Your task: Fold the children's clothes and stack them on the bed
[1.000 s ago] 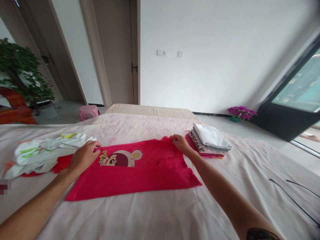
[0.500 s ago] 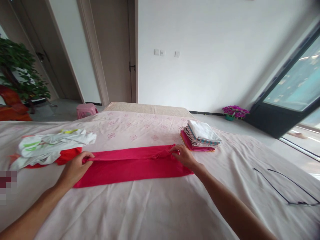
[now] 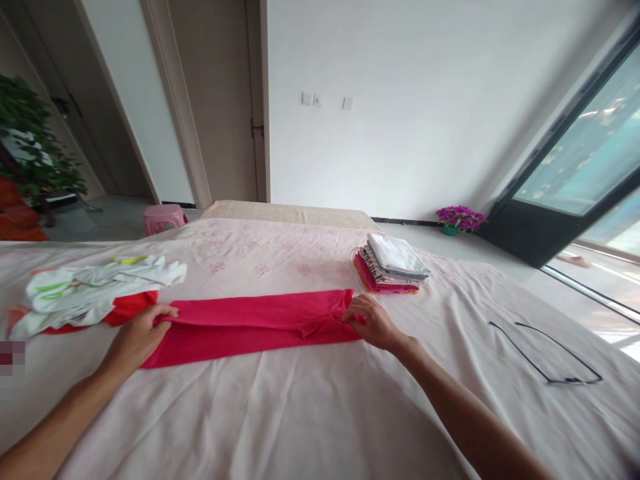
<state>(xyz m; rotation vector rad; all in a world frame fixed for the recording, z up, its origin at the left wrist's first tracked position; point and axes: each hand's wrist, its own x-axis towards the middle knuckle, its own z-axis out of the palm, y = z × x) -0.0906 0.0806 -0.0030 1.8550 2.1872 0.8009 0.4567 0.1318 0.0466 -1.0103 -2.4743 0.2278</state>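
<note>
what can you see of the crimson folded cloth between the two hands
The crimson, soft-looking folded cloth lies on the pale, flower-patterned fabric sheet as a long, flat band, one layer's edge running along its length and a bunched crease toward its right end. The person's left hand pinches its left end; the right hand holds its right end.

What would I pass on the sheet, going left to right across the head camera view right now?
Rumpled heap of clothes → pink-red garment → stack of folded clothes → eyeglasses.
</note>
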